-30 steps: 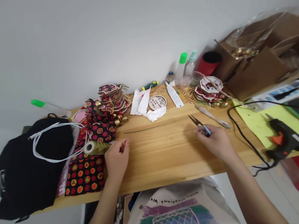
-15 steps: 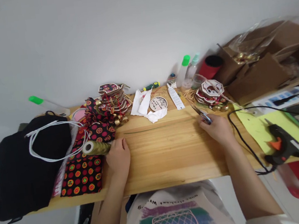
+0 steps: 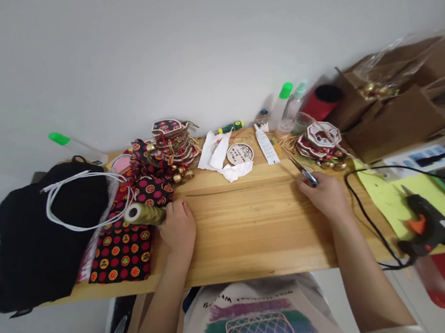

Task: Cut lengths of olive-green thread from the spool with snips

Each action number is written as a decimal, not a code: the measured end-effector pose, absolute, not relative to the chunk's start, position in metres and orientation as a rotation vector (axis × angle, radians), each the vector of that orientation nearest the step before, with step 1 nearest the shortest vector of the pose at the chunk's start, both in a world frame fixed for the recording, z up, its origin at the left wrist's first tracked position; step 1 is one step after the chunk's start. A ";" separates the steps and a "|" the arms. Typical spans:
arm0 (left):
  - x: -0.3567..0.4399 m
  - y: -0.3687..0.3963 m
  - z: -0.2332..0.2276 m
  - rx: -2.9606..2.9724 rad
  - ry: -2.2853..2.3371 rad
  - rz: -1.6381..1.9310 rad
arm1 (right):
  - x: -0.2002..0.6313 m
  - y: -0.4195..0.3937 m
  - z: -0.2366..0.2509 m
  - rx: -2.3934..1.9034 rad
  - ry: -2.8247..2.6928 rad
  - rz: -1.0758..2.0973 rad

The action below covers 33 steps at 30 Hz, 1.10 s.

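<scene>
My left hand (image 3: 178, 229) is closed on the right end of a spool of olive-green thread (image 3: 147, 214), which lies on its side against patterned cloth. From that hand a thin green strand (image 3: 234, 189) runs nearly straight across the wooden tabletop (image 3: 255, 227) toward my right hand (image 3: 325, 195). The fingers of my right hand are curled round small metal scissors (image 3: 304, 171), their dark tips pointing up and left. Whether those fingers also pinch the strand's end is too small to see.
Stacked octagonal ornaments with bells (image 3: 173, 145) stand behind my left hand, another stack (image 3: 320, 142) behind my right. White tissue (image 3: 214, 151), a round printed disc (image 3: 240, 154) and a glue tube (image 3: 267, 147) lie between. A glue gun (image 3: 429, 221) and black cable (image 3: 362, 213) are at right.
The view has shifted slightly. Both hands keep nearly the same places and grips, and the green strand still stretches between them.
</scene>
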State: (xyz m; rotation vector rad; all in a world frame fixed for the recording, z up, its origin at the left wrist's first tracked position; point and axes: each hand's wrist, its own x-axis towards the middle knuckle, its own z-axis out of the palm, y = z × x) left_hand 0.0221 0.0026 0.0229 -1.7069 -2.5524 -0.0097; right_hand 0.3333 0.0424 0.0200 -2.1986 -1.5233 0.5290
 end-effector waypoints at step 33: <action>0.023 0.010 0.024 -1.615 -2.607 0.027 | 0.336 0.042 0.020 -2.194 -1.527 0.545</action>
